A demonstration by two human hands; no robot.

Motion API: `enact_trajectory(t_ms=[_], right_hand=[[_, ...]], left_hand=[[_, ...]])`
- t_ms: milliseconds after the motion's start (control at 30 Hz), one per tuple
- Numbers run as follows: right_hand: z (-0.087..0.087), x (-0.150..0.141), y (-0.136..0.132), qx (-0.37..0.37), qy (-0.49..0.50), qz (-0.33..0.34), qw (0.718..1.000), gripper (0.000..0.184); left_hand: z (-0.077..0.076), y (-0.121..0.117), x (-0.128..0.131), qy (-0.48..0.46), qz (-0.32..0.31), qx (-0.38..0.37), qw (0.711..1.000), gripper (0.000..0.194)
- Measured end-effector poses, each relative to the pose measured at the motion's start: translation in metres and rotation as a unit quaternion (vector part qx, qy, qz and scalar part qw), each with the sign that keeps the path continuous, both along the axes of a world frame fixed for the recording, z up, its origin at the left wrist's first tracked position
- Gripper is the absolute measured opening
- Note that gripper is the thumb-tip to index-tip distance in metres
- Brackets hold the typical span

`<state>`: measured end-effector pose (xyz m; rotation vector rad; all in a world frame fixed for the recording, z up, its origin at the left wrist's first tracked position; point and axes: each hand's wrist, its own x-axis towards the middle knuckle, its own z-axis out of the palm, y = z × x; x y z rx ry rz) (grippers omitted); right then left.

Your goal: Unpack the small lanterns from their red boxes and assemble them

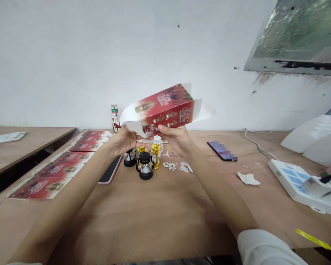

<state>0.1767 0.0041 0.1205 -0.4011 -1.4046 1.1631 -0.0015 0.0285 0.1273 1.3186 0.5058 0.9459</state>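
Here, box (168,106): red and printed, tilted with its right end higher; you hold it up in both hands over the table (154,221); pale flaps stick out at both ends
Left hand (128,141): against the flap at the box's left end, fingers reaching out beneath; the thumb is hidden, so I cannot tell how tightly you grip there
Right hand (179,139): holding the box, thumb laid along its printed lower side, the other fingers under it
Lanterns (145,165): a cluster below your hands, black ones and gold ones; a black one stands upright at the front; some are partly hidden
White bits (170,166): scattered just right of the lanterns
Cartons (55,169): flat and red, in a row beyond your left forearm
Bottle (115,119): upright near the wall, behind your left hand
Phone (223,151): flat, right of your right forearm
Power strip (295,184): far right, plugs in it; a paper scrap (248,179) lies near
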Motion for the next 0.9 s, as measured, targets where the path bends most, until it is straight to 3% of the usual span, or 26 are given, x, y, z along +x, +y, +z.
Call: enact_trajectory(t_ms=[200,367,467,700,900], right_hand=[[-0.004,-0.005,0.004,-0.009,0.024,0.008,1.0,0.068],[-0.002,-0.01,0.004,-0.004,0.056,-0.044,0.997,0.071],[0.002,-0.008,0.004,-0.011,0.053,-0.082,0.995,0.07],[0.0,-0.001,0.018,-0.073,0.07,-0.118,0.988,0.062],[-0.01,0.006,0.039,-0.094,0.123,-0.141,0.978,0.052]], left_hand=[[0.002,-0.007,0.007,-0.024,0.092,-0.033,0.995,0.031],[0.001,-0.009,0.014,-0.034,0.174,-0.032,0.984,0.038],[-0.001,-0.012,0.015,-0.026,0.214,0.018,0.976,0.049],[-0.002,-0.018,0.016,0.049,0.172,0.172,0.969,0.056],[-0.003,-0.022,0.011,0.17,0.2,0.321,0.91,0.058]])
